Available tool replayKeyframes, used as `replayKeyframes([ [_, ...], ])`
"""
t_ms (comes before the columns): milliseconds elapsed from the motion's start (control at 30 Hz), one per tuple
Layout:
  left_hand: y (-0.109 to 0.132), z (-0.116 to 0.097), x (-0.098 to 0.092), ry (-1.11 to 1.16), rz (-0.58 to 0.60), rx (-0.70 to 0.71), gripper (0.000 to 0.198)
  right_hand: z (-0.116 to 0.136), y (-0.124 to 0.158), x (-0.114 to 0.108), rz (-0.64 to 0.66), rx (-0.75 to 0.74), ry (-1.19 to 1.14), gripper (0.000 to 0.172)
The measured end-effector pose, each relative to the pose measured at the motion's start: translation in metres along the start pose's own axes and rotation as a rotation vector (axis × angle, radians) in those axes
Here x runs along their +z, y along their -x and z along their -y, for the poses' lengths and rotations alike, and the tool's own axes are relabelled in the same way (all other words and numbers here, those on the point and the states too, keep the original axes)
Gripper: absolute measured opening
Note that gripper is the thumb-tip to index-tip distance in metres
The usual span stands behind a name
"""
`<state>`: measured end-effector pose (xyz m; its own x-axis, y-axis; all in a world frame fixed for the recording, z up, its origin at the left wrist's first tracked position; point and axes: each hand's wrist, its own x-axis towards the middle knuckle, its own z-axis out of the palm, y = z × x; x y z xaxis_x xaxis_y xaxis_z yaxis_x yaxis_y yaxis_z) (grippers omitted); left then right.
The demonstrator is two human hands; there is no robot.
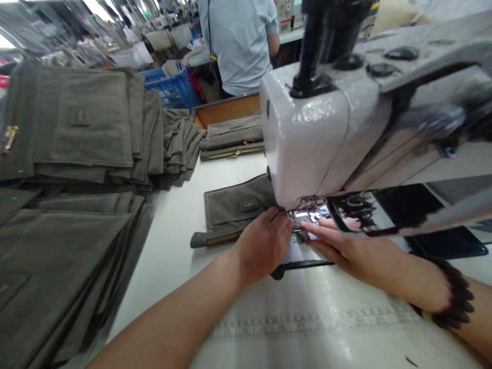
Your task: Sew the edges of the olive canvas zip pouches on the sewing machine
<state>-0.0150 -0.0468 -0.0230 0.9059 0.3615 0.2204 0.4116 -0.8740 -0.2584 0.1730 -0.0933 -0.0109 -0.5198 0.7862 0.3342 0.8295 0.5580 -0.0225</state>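
Observation:
A grey-brown fabric panel with a small label (249, 205) lies flat under the left side of the sewing machine (307, 133). Along its near edge runs a zipper strip (217, 239). My left hand (265, 243) is closed over the panel's right end, fingers curled beside the needle area; its fingertips are partly hidden. My right hand (334, 243) reaches in from the other side, fingers stretched out on the metal needle plate (303, 251), tips close to the presser foot. The machine head hides part of the fabric, and a dark beaded bracelet (453, 297) circles my right wrist.
Stacks of similar fabric pieces (84, 123) rise at the left, with more pieces (65, 246) nearer. Zippered pieces (234, 136) lie behind the panel. A ruler scale (307, 325) marks the front tabletop. A dark phone-like slab (449, 243) sits right. Beyond, a person (242, 46) stands near a blue crate (175, 89).

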Motion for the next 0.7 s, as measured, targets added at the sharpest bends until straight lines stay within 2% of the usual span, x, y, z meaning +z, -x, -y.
replayKeyframes([
  [300,-0.0037,0.0046,-0.0018,0.038,0.024,0.030,0.022,-0.0019,-0.0006,0.0018,-0.019,0.005,-0.055,0.031],
  [500,-0.0022,0.0044,-0.0018,0.030,-0.016,0.033,0.023,-0.0024,0.0011,0.0039,0.051,0.036,-0.049,0.026],
  [700,0.0000,0.0023,-0.0094,0.105,0.083,0.044,0.018,-0.0018,0.0019,0.0010,-0.004,-0.007,-0.093,0.033],
])
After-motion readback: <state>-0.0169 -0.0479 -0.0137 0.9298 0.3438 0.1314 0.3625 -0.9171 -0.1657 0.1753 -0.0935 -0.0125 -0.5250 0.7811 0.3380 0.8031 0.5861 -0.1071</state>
